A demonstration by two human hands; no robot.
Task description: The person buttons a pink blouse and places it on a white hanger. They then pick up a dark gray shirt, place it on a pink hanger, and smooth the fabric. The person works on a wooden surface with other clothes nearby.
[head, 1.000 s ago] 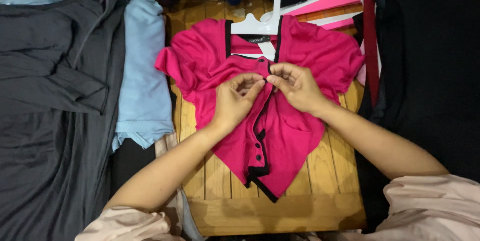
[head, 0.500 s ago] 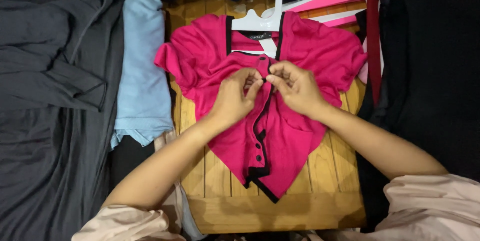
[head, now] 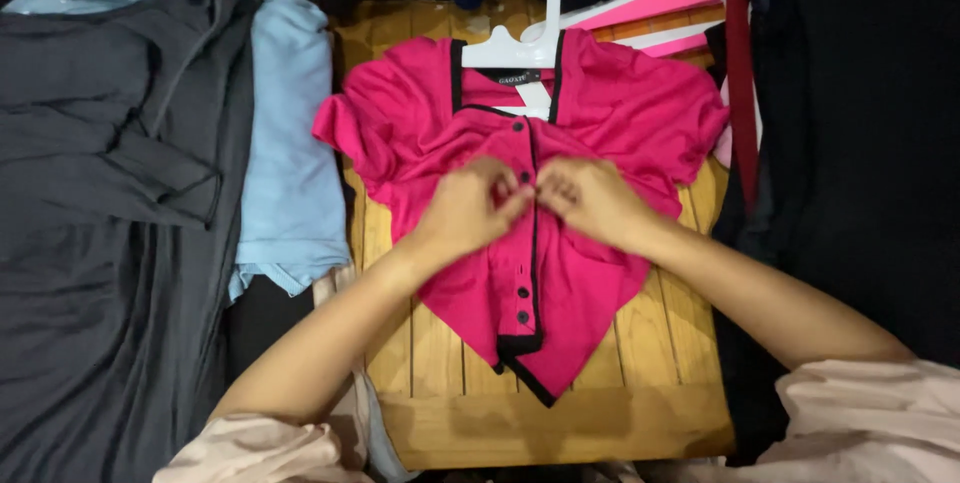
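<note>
So the hot pink short-sleeved knit top with black trim and small black buttons [head: 470, 133] is lying flat, front up, on a slatted wooden board [head: 440, 343], with a white plastic hanger [head: 527, 43] poking out of its neckline. Left hand [head: 470, 211] and right hand [head: 590, 201] meet at the button placket mid-chest, fingers curled and pinching the fabric edges right by a button. Two buttons lower down sit free near the hem. Grey garment [head: 100, 193] and a pale blue shirt [head: 290, 163] are piled to the left, dark clothing [head: 860, 143] on the right, pink hangers [head: 670, 3] up top.
</note>
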